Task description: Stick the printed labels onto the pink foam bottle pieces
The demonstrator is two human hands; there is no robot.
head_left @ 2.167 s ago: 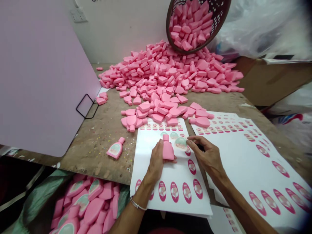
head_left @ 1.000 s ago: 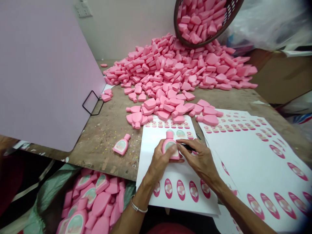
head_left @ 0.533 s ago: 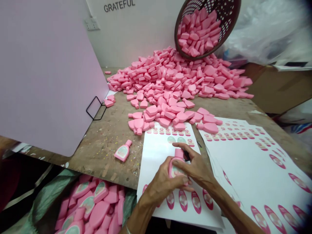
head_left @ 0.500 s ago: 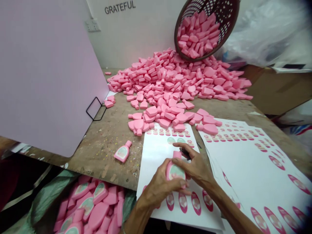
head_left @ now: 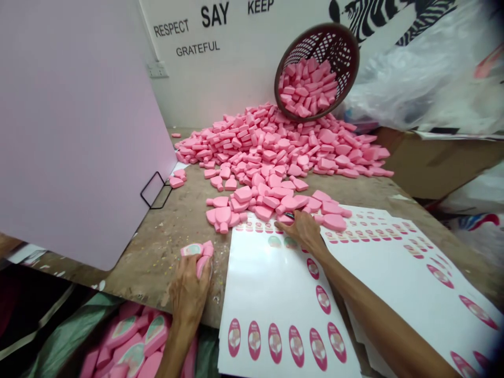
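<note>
Near the table's front edge, my left hand [head_left: 189, 286] is closed on pink bottle-shaped pieces; one labelled piece [head_left: 192, 250] shows above its fingers, with another beside it. My right hand [head_left: 302, 227] reaches over the top of the sticker sheet [head_left: 268, 283], its fingers at a pink piece [head_left: 285, 219] on the near edge of the pile. A small dark tool [head_left: 290, 214] shows at its fingertips. Oval pink stickers line the sheet's bottom and right side.
A heap of pink pieces [head_left: 271, 142] spreads below a tilted brown basket [head_left: 277, 94]. More sticker sheets [head_left: 386, 273] lie at the right. A green sack [head_left: 74, 331] of labelled pieces stands below the edge. A pale panel [head_left: 79, 131] and black wire stand [head_left: 156, 190] are left.
My left hand has moved left with the labelled piece, to where another labelled piece lay. My right hand has let go of that piece and moved up to the pile. The view has tilted upward.
</note>
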